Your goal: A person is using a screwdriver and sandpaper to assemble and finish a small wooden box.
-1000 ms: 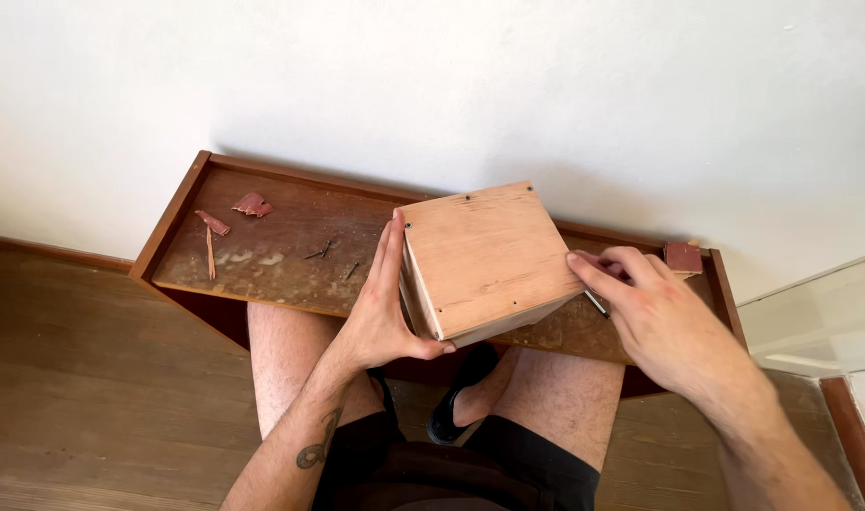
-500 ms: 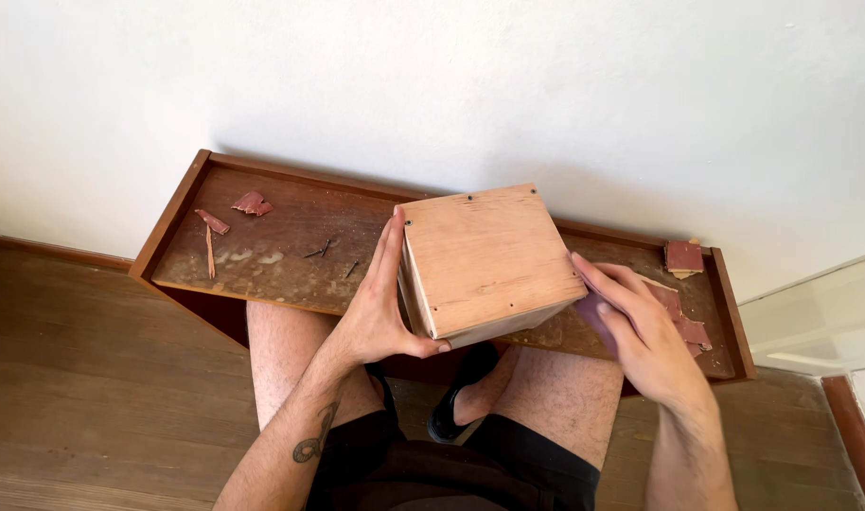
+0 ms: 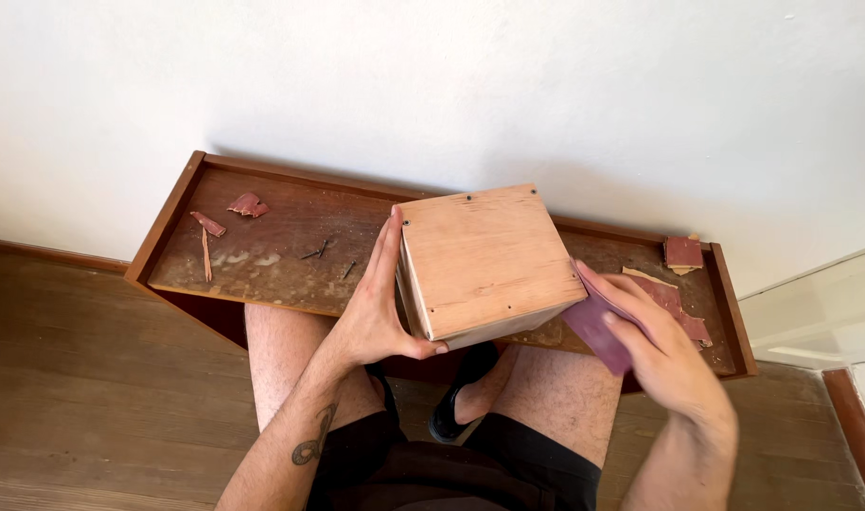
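I see my left hand (image 3: 376, 317) wrapped around the left side of a small wooden box (image 3: 482, 260), holding it tilted on the edge of a long dark wooden tray (image 3: 167, 227). My right hand (image 3: 664, 355) grips a piece of reddish sandpaper (image 3: 598, 326) and presses it against the right side of the box.

The top of the box looks smooth and pale, so I think a good part of the rubbing is done. The side under the sandpaper seems to be the part in hand now. I cannot see the other sides, so I cannot say how much is left.

On the tray lie torn sandpaper scraps (image 3: 248, 203) at the left, a few small dark nails (image 3: 319, 251) in the middle, and more sandpaper pieces (image 3: 683, 254) at the right. A white wall (image 3: 546, 85) stands right behind the tray. Nothing blocks my hands; the nails lie well apart from the box.
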